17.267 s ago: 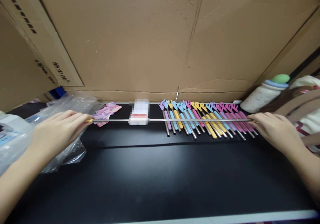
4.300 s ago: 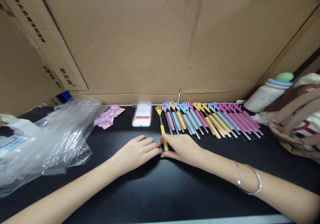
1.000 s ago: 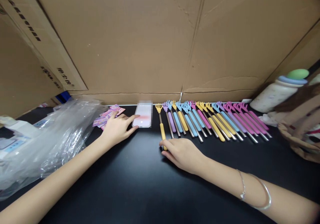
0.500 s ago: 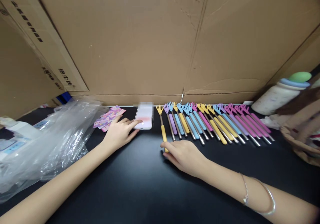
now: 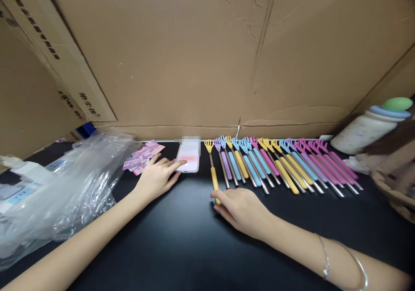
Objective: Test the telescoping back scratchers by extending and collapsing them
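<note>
My right hand [image 5: 244,206] pinches the lower end of a yellow back scratcher [image 5: 214,180] between thumb and fingers. Its claw head points at the cardboard wall and its metal neck shows below the claw. My left hand [image 5: 158,176] has its fingers stretched out, one fingertip on the lower screen of a white smartphone [image 5: 188,156] lying face up. Beside that hand lie several pink and purple printed cards [image 5: 142,157]. Right of the held scratcher, more back scratchers with blue [image 5: 253,171], purple [image 5: 226,166], yellow and pink [image 5: 337,170] grips lie side by side.
A cardboard wall [image 5: 181,62] stands behind the black table [image 5: 162,252]. Clear plastic bags [image 5: 87,183] lie over a white power strip [image 5: 16,198] at left. A white bottle [image 5: 363,131] with a green-topped lid and a brown fabric bag [image 5: 391,187] occupy the right.
The camera view has shifted slightly, so everything sits a little lower and mostly farther right. My left finger stays on the phone, and my right hand keeps its grip on the yellow back scratcher.
</note>
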Available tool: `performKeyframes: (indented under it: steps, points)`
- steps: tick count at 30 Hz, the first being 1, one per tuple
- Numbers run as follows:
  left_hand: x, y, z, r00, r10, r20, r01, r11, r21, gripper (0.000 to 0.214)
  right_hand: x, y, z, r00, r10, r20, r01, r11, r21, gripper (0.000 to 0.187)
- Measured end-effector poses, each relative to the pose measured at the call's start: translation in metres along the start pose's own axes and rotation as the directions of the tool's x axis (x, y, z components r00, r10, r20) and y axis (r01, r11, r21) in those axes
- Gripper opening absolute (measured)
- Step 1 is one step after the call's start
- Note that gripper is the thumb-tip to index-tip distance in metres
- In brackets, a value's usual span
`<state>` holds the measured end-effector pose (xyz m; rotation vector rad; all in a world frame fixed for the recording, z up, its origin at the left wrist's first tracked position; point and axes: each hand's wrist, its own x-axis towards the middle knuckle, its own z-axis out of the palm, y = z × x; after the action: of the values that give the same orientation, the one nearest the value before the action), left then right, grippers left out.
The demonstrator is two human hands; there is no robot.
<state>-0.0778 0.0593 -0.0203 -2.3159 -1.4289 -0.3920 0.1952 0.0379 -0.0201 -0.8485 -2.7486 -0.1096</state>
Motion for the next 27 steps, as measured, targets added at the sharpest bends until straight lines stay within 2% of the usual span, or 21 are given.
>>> performKeyframes:
  steps: [11,21,27]
  points:
    - [0.0031,0.0034,-0.0057,0.999,-0.032,0.003,0.032,0.999,-0.032,0.035,-0.0008,0.0004,-0.0004,1.0,0.028,0.012,-0.029,0.998,0.055,0.017]
    - [0.003,0.0015,-0.0025,0.998,-0.026,0.063,0.028,0.999,-0.038,0.031,-0.0015,0.0016,0.0016,0.999,0.036,0.016,-0.037,0.996,0.081,0.019]
    - [0.0024,0.001,-0.0032,0.999,-0.024,0.045,0.026,0.999,-0.041,0.031,-0.0002,0.002,0.0006,0.999,0.041,0.022,-0.043,0.992,0.118,0.017]
